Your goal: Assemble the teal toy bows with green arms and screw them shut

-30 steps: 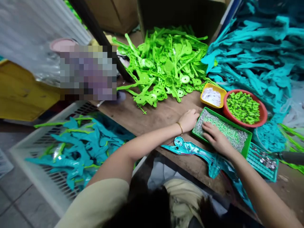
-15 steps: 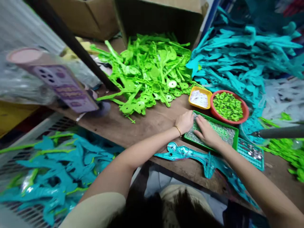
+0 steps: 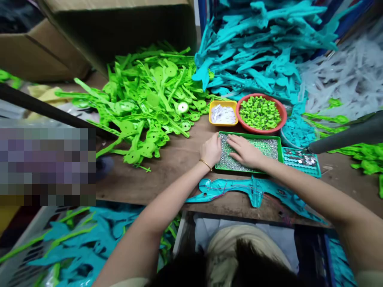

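Observation:
A green tray (image 3: pixel 280 148) full of small silvery pieces lies on the wooden table in front of me. My left hand (image 3: pixel 211 150), with a thin bangle on the wrist, rests against the tray's left rim with its fingers curled over the edge. My right hand (image 3: pixel 245 151) lies flat on the silvery pieces, fingers stretched out and pointing left. Just below the tray, a long teal plastic toy part (image 3: pixel 254 192) with thin wires on it lies along the table's near edge.
Behind the tray stand a yellow dish (image 3: pixel 223 104) of white bits and a red bowl (image 3: pixel 260 129) of green bits; a teal tray (image 3: pixel 301 164) of metal discs is at its right. Piles of green parts (image 3: pixel 149 95) and teal parts (image 3: pixel 263 52), a cardboard box (image 3: pixel 119 28), a grey tool handle (image 3: pixel 347 135), and a basket of teal parts (image 3: pixel 74 243) surround them.
The view has swung to the right and downward. Both hands stay at the green tray; the right hand has slid a little over the silvery pieces.

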The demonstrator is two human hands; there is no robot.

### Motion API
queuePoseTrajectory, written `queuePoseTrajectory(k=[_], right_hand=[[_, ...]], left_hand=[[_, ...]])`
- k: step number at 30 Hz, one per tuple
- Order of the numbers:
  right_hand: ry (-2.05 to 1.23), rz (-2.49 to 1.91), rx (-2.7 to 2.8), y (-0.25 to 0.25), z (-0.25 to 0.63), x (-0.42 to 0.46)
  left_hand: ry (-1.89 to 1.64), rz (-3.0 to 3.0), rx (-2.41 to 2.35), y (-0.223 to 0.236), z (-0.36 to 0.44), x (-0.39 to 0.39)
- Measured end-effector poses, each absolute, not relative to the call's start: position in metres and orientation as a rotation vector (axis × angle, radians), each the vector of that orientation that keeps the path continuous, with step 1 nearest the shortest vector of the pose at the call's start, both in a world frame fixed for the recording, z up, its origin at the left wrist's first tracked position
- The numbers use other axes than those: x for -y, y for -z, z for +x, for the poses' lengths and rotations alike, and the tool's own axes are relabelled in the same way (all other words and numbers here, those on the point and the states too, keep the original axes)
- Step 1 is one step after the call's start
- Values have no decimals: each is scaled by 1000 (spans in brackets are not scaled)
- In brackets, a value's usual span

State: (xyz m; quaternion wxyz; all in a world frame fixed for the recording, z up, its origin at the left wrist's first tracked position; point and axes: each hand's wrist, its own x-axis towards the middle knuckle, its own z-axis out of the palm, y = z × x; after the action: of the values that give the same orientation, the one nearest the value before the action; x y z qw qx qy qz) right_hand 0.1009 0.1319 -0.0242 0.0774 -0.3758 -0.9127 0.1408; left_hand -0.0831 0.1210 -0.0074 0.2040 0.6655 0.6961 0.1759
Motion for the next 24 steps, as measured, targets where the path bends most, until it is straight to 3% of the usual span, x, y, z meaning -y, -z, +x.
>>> queuePoseTrajectory(k=[5, 10, 14, 19, 24], right_hand=[[-414, -1107, 2700, 15, 112, -134], [-307, -1643, 2428, 11, 179, -97], [-434, -1993, 2151, 17, 155, -89], [-639, -1816, 2219, 13, 133, -89], [-584, -1987, 2023, 16, 155, -86]], left_hand=[[-550, 1883, -1936, 18, -87, -123], [-644, 2237, -1914, 13, -81, -124], [-351, 2587, -1713, 4, -65, -119], [-199, 2661, -1657, 9, -57, -112], [-181, 2609, -1622, 17, -40, -115]])
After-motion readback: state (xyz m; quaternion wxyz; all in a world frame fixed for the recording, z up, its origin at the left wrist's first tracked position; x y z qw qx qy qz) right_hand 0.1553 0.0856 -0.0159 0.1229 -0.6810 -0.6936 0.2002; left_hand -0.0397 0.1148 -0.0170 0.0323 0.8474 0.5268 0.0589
